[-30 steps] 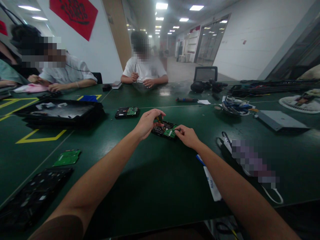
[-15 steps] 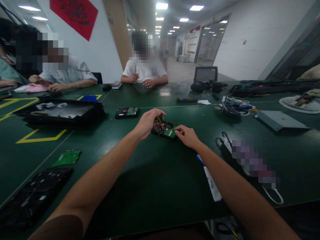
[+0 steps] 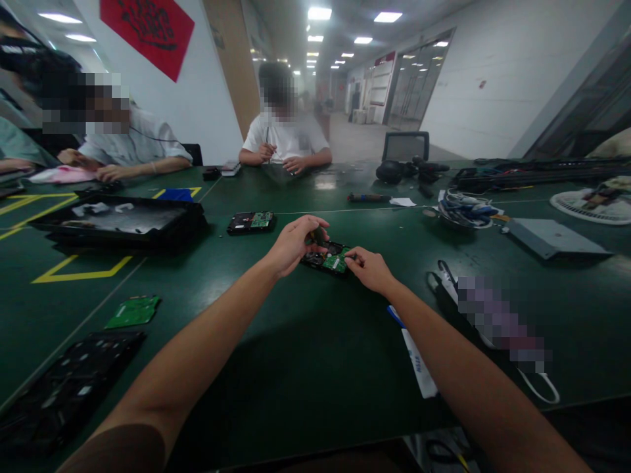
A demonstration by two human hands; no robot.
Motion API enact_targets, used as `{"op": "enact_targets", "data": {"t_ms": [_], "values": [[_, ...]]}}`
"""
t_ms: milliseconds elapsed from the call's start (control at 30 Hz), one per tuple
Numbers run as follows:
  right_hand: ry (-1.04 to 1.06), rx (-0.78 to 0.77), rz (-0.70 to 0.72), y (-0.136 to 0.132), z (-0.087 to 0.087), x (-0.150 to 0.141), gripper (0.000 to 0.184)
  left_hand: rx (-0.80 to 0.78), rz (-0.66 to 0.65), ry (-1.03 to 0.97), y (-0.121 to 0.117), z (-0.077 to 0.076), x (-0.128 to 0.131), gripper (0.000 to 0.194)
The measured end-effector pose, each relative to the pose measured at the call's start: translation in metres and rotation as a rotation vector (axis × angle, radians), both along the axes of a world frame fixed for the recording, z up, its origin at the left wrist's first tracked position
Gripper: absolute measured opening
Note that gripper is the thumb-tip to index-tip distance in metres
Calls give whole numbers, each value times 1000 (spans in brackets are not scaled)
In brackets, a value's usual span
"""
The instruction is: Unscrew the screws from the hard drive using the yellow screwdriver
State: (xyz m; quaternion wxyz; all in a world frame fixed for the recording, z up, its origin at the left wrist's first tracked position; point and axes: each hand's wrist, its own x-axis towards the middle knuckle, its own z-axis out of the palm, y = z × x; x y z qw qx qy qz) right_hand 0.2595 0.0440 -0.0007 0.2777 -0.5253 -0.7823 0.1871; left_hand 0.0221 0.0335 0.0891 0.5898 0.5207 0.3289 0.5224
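Observation:
A hard drive point(image 3: 336, 261) with a green circuit board lies on the green table in front of me. My left hand point(image 3: 297, 244) is closed around the dark handle of a screwdriver point(image 3: 319, 236), held upright over the drive's left part. The screwdriver's tip is hidden by my fingers. At the drive's right end, my right hand point(image 3: 367, 266) pinches its edge with thumb and forefinger. A second hard drive point(image 3: 250, 222) rests apart, beyond my left hand.
A black tray point(image 3: 118, 220) with small white pieces stands at left. Nearer lie a green circuit board point(image 3: 133, 311) and a black plastic frame point(image 3: 69, 381). On the right are a cable bundle point(image 3: 466, 210), a grey metal box point(image 3: 557, 236) and a lanyard point(image 3: 446, 282). Two people sit opposite.
The screwdriver handle has turned and tilted slightly in my left fingers; its yellow marking shows less. My right hand stays at the drive's edge.

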Motion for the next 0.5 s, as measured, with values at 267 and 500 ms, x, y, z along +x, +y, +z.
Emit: {"op": "enact_targets", "data": {"t_ms": [267, 500], "values": [[-3, 11, 0, -1, 0, 0, 29, 27, 75, -11, 1, 1, -1, 16], [5, -3, 6, 0, 0, 0, 28, -22, 22, -11, 0, 1, -1, 18]]}}
